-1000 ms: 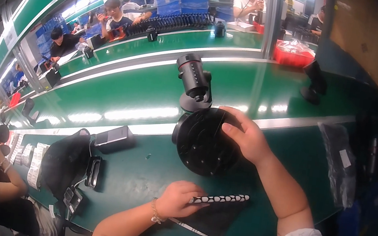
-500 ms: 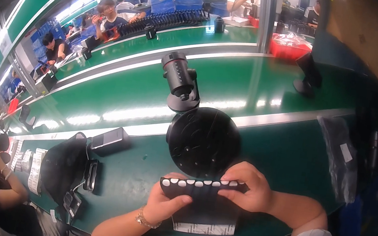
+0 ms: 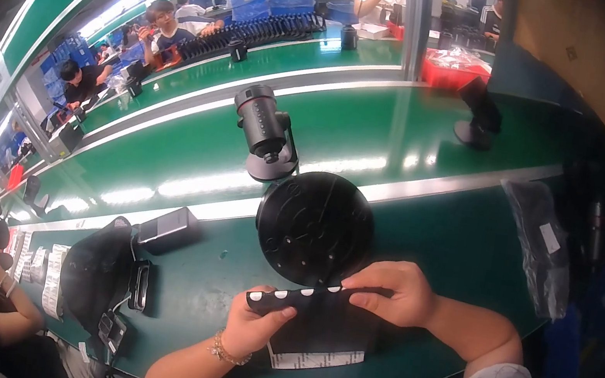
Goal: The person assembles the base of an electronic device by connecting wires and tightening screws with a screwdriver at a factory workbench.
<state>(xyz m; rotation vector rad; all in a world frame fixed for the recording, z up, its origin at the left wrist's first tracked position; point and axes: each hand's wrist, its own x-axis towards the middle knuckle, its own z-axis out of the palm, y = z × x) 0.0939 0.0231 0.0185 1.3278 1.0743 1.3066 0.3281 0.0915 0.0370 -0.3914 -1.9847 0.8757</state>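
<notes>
My left hand (image 3: 255,324) grips the left end of a black strip (image 3: 294,297) with several round white pads along it. At the strip's right end, my right hand (image 3: 396,293) is closed in a pinch, thumb under the fingers; some dark material shows between them. Below the strip is a dark sheet (image 3: 328,334) with a white printed edge; whether it joins the strip, I cannot tell. Just beyond my hands stands a round black disc-shaped base (image 3: 316,228), its flat face towards me. Behind that, a grey-black cylindrical device (image 3: 261,124) sits on a round foot.
Left on the green bench are a dark box (image 3: 170,229), a black bag (image 3: 95,275) and sheets of white labels (image 3: 54,281). A plastic-wrapped dark packet (image 3: 536,247) lies right. Further back stand another device (image 3: 479,115) and a red bin (image 3: 457,70). A co-worker's arm (image 3: 13,294) is far left.
Fewer white pads show along the strip than before, and it now slants up to the right. My right hand has shifted slightly left. The whole view has swung a little.
</notes>
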